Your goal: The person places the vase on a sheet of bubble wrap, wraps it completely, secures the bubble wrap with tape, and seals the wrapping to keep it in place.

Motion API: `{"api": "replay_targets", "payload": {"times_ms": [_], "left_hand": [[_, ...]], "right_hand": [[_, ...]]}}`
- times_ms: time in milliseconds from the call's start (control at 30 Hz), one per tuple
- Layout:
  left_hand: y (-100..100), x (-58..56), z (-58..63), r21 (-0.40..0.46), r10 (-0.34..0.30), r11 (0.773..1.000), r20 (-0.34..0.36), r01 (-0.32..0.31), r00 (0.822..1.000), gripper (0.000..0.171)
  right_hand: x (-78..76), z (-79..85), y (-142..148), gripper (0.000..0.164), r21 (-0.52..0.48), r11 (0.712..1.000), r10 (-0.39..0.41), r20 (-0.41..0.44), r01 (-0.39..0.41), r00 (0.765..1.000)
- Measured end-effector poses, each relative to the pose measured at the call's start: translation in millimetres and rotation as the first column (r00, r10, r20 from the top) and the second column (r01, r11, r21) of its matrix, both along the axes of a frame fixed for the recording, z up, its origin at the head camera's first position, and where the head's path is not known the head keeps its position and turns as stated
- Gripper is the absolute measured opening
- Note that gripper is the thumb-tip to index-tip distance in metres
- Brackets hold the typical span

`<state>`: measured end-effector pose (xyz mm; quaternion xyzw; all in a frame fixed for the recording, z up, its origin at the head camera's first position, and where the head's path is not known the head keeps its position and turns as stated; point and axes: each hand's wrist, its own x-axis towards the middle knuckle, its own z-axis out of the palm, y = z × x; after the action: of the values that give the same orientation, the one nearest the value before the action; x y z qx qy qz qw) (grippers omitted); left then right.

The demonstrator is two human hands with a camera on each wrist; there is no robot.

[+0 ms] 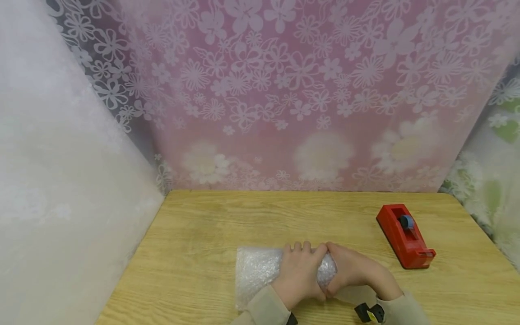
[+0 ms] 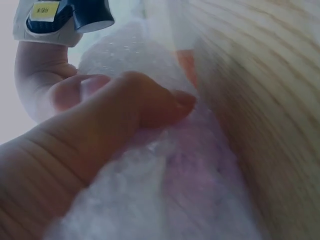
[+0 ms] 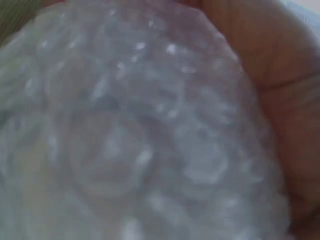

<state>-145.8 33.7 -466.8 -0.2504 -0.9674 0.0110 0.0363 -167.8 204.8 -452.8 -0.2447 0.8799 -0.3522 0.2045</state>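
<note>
Nearest, beige sleeves (image 1: 268,307) run off the lower edge, and a black wrist-worn device (image 1: 367,313) by the right cuff is partly cut off. The left wrist view shows a yellow label (image 2: 44,11) on it bearing small dark characters, too blurred to read surely.

Both hands have hold of a clear bubble-wrap bundle (image 1: 257,271) near the front of the table. The left hand (image 1: 298,273) is curled over its upper side, thumb bent onto the plastic; the right hand (image 1: 351,266) wraps the right end, fingers and thumb bent around it. They meet there, covering much of the bundle. A pinkish tinge shows through the wrap, but the contents cannot be made out; the right wrist view is mostly blurred bubbles.

Beyond, to the right on the pale wood-grain table (image 1: 195,225), stands a red plastic tape dispenser (image 1: 406,243) with a small blue tape roll (image 1: 407,221); no brand is legible.

Behind hangs a pink sheet printed with white flowers (image 1: 300,90), cut off above.
</note>
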Motion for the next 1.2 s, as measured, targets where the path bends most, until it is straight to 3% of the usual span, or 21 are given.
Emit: {"api": "replay_targets", "payload": {"times_ms": [167, 300, 400, 633, 900, 1200], "left_hand": [[3, 1.2, 4.0, -0.024, 0.012, 1.000, 0.027, -0.011, 1.000, 0.105], [3, 0.7, 3.7, -0.025, 0.023, 0.999, 0.032, -0.022, 0.999, 0.106], [2, -0.5, 2.2, -0.011, 0.036, 0.999, 0.044, -0.036, 0.998, 0.105], [-3, -2.1, -2.5, 0.075, 0.057, 0.995, 0.096, -0.065, 0.994, 0.098], [-10, -9.3, -1.7, 0.131, 0.011, 0.991, 0.141, -0.029, 0.990, 0.104], [-14, -17.7, -1.9, 0.145, 0.004, 0.989, 0.185, -0.032, 0.983, 0.105]], "right_hand": [[11.1, 3.6, -2, 0.099, 0.156, 0.983, -0.085, -0.112, 0.101, 0.990], [22.3, 8.1, -5, 0.107, 0.300, 0.936, -0.112, -0.244, 0.185, 0.963], [29.9, 9.3, -6, 0.107, 0.339, 0.915, -0.102, -0.333, 0.220, 0.937], [43.6, 10.1, -4, 0.096, 0.342, 0.897, -0.104, -0.450, 0.278, 0.887], [50.4, 14.2, 5, 0.085, 0.321, 0.898, -0.121, -0.477, 0.301, 0.871], [53.4, 16.6, 31, 0.073, 0.243, 0.888, -0.210, -0.539, 0.389, 0.815]]}}
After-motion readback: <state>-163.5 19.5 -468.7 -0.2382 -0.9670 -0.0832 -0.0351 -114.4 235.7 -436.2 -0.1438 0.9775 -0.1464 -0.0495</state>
